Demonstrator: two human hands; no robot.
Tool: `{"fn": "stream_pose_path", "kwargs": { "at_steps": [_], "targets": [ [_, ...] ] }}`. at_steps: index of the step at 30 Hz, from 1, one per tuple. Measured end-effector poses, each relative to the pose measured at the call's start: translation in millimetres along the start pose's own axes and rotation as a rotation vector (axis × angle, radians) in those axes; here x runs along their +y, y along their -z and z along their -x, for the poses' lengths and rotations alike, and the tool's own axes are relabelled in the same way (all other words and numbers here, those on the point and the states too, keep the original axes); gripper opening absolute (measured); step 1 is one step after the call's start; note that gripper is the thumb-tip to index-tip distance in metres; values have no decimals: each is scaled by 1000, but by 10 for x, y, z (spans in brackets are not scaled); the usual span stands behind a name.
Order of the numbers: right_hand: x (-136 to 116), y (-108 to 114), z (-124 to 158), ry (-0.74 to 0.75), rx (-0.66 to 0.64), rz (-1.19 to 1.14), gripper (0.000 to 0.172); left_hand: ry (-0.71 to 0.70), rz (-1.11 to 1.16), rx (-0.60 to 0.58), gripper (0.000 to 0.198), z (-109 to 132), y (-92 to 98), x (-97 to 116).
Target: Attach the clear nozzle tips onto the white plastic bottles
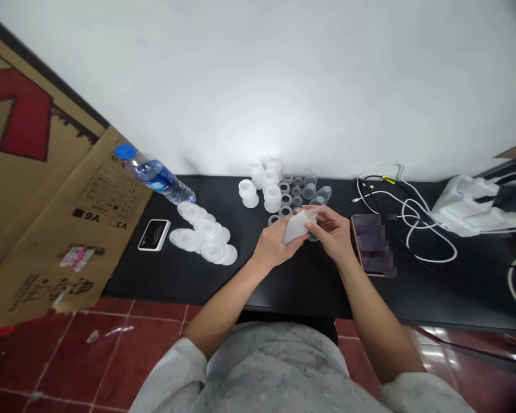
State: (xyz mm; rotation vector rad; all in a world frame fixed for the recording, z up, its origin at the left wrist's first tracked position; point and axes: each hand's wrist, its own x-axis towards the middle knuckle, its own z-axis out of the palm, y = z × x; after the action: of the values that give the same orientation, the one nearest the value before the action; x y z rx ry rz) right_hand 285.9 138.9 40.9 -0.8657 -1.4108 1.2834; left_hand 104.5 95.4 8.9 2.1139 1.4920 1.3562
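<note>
My left hand is wrapped round a small white translucent bottle, tilted with its top toward the right. At that end, the fingers and thumb of my right hand pinch a clear top piece; my fingers partly cover it. Just beyond my hands are rows of clear rings, small grey discs and clear domed caps. Several open white bottles stand behind my left hand. To the left lies a cluster of white bottles with clear wide tops.
A water bottle leans near a cardboard box on the left, with a small white device before it. Right of my hands lie a phone, tangled white cables and a white power strip. A wall backs the black table.
</note>
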Motion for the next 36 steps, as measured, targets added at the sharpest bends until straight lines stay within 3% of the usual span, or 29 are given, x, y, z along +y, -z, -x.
{"fn": "stream_pose_path", "kwargs": {
  "at_steps": [9, 12, 16, 19, 23, 27, 32, 36],
  "targets": [
    [66, 99, -98, 79, 118, -58, 36, 65, 10, 132, 48, -59, 102, 24],
    [43, 133, -112, 80, 175, -5, 41, 200, 113, 145, 46, -69, 98, 12],
    [19, 176, -93, 57, 220, 282, 50, 455, 404, 170, 47, -112, 85, -40],
    [44, 187, -76, 75, 129, 541, 60, 543, 611, 166, 47, -154, 88, -84],
    [102, 145, -50, 91, -69, 723, 47, 592, 762, 208, 48, -180, 84, -108],
    [129, 105, -15, 94, -284, 650, 25, 623, 848, 260, 48, -185, 70, -103],
    [178, 101, 3, 54, -389, 561, 36, 656, 851, 312, 52, -213, 76, -109],
    [237, 27, 22, 25, -445, 573, 29, 664, 804, 306, 53, -224, 89, -114]
  ]
}}
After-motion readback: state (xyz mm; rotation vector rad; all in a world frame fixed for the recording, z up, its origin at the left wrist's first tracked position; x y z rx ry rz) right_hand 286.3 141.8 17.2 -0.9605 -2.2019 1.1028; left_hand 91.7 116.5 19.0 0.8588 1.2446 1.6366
